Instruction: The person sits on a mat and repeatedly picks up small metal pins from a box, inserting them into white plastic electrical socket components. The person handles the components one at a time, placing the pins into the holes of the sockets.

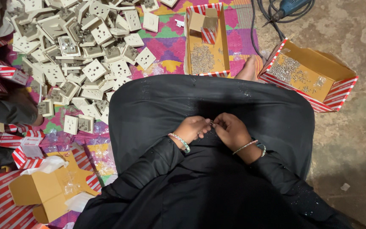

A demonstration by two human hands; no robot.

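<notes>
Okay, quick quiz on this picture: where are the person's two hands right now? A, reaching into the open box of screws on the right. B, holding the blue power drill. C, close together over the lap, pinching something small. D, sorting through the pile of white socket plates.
C: the left hand and right hand meet over the black-clothed lap, fingertips pinching a tiny part too small to identify.
</notes>
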